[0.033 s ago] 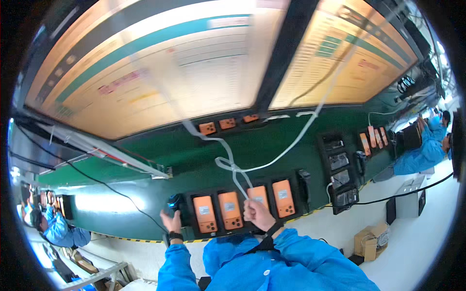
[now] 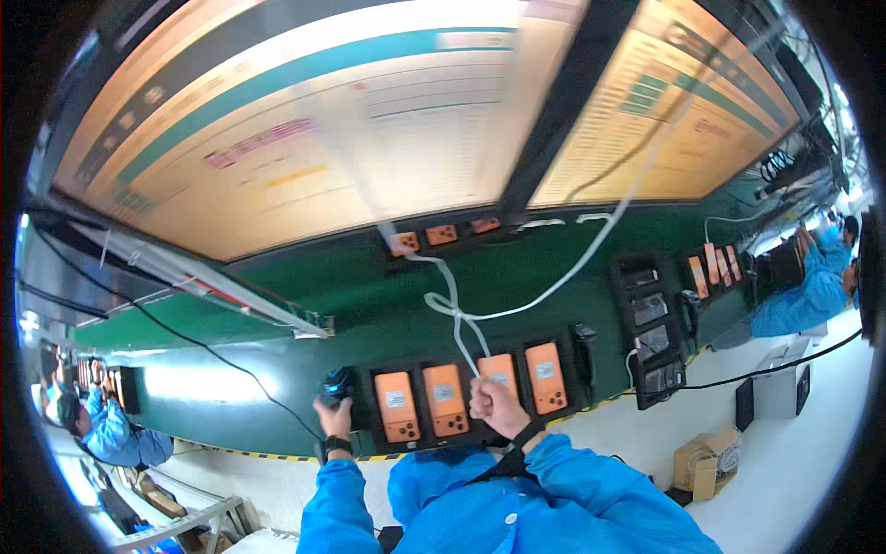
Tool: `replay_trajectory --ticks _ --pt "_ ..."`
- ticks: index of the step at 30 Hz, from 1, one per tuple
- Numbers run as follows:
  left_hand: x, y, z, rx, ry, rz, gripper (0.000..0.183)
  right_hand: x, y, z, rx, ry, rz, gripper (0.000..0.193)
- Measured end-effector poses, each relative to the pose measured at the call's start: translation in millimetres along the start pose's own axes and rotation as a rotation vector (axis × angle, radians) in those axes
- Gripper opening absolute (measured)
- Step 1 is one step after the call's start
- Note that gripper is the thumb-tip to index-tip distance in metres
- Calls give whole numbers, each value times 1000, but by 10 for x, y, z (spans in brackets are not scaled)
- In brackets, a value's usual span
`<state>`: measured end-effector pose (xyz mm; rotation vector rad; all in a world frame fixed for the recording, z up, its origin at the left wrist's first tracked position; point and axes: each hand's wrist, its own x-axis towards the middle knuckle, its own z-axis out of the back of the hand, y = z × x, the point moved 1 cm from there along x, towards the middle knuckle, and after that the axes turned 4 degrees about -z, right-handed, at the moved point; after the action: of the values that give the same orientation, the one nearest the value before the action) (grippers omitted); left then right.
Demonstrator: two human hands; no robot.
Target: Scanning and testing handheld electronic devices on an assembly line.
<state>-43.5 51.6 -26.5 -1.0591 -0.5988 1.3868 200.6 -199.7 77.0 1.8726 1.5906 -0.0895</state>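
Observation:
A black tray (image 2: 413,367) in front of me holds several orange phones (image 2: 397,406), backs up, in a row, each with a pale label. My right hand (image 2: 498,408) is closed over the lower part of the third phone (image 2: 498,367) from the left. It pinches the end of a white cable (image 2: 468,346), which runs up from the fist into a loose loop. Left of the tray, my left hand (image 2: 334,420) has its fingers round the near end of a black-and-blue handheld scanner (image 2: 339,382). The fingers partly hide the scanner.
Two large screens (image 2: 305,138) stand behind the green bench (image 2: 369,319). A second black device (image 2: 583,343) lies right of the tray. Further right are a tray with clear packs (image 2: 650,308) and more orange phones (image 2: 699,275). Co-workers (image 2: 115,429) sit at both ends. A black cable (image 2: 203,343) crosses the left side.
My left hand has moved up from beside the scanner, and its spread fingers have closed round it. My right hand stays on the white cable. The whole view has shifted slightly.

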Motion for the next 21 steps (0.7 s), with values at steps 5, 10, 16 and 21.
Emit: replay_trajectory --ticks 5,10,16,21 --pt "217 216 -218 141 267 20 32 115 -306 -55 50 -92 -64 18" --pt "-356 -423 74 -40 205 -7 22 298 -640 -147 -466 -139 -43 24" --pt "-1130 -658 255 4 451 -32 23 489 -838 -198 -540 -176 -51 24" --pt "-1206 -458 89 83 442 -136 28 578 -894 -220 -683 -253 -13 26"
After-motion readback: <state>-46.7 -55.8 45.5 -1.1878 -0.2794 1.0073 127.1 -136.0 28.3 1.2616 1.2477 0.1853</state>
